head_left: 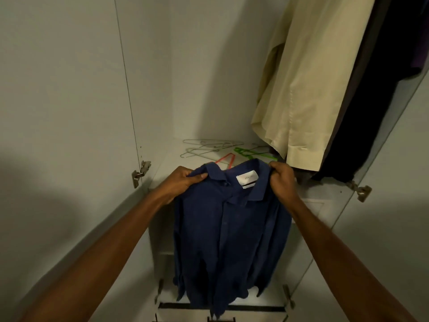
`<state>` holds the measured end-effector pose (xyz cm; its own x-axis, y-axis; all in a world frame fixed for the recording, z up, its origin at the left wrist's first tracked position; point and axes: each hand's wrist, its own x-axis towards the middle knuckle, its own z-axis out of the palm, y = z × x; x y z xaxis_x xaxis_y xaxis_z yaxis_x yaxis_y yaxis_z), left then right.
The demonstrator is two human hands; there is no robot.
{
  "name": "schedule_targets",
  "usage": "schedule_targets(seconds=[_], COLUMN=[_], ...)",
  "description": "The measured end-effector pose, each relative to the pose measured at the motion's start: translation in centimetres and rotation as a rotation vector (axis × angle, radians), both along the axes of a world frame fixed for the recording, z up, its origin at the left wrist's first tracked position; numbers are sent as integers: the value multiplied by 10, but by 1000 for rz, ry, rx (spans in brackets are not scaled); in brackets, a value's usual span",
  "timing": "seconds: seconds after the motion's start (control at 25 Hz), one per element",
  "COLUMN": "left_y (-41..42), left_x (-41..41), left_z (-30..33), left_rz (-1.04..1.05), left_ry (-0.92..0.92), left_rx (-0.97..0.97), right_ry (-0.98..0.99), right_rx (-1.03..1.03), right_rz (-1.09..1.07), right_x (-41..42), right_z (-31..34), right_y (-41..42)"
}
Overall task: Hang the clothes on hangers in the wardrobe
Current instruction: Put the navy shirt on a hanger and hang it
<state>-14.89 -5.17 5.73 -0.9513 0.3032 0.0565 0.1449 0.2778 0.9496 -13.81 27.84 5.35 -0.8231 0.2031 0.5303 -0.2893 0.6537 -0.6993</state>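
I've got the shirt (229, 228) up by its shoulders: left hand (183, 180) pinching one side of the collar, right hand (282, 180) the other. My read: that keeps the neck spread for a hanger. It hangs free past the shelf (162, 173) front edge. Spare hangers (210, 147) lie near the shelf's back edge. Far right, a cream shirt (299, 89) and dark clothes (371, 101) already hang.
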Motion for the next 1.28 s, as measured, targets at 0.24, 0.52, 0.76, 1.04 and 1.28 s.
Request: schedule_targets(seconds=[0.24, 0.52, 0.76, 1.04, 1.28], left_y=[14, 2, -6, 7, 24], left_x=[-92, -191, -278, -305, -317], left_z=[-21, 35, 22, -129, -115], left_rz=[248, 521, 697, 620, 744], left_ry=[302, 623, 761, 506, 557], left_rx=[-71, -328, -627, -500, -486], right_ry=[-88, 175, 187, -143, -213], right_rx=[-228, 104, 360, 468, 193], right_rz=[102, 94, -96, -139, -242], right_x=[-132, -222, -298, -303, -351], right_z=[-23, 3, 2, -113, -97], right_y=[-9, -33, -30, -22, -6])
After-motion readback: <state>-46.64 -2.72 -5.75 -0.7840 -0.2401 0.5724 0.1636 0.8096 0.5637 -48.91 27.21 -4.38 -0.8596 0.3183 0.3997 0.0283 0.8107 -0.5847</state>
